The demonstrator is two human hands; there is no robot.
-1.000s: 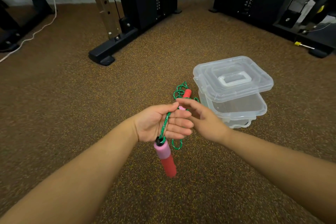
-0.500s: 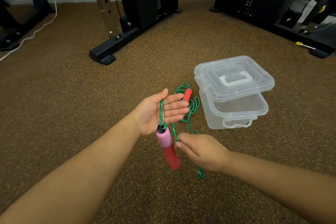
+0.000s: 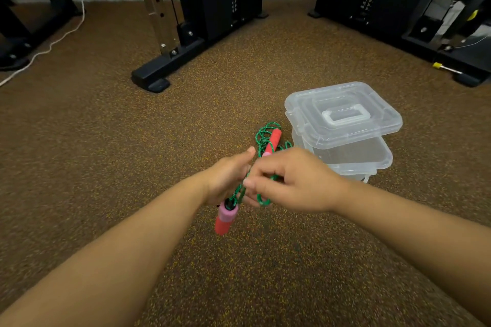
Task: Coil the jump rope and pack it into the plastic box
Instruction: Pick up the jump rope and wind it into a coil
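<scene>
**ropeguy:** Looking at the middle of the frame, the left hand has the green jump rope running across its palm, but the right hand covers its fingers, so I can't tell how tightly they curl. One pink-and-red handle hangs under that hand, long axis near vertical, red end pointing down and a bit left.

**boxfan:** And the right hand?

**ropeguy:** Fingers curled, pinching a loop of rope right against the left palm. Half a second ago it was lower, down beside the hanging handle, and the left palm was open and in plain view. Now it's up and across it.

**boxfan:** Other end?

**ropeguy:** Second handle lies on the brown speckled floor just above the hands, tilted, red end toward the upper right, with loose rope tangled around it. Hasn't moved. Clear plastic box sits right of centre, its lid resting skewed on top.
</scene>
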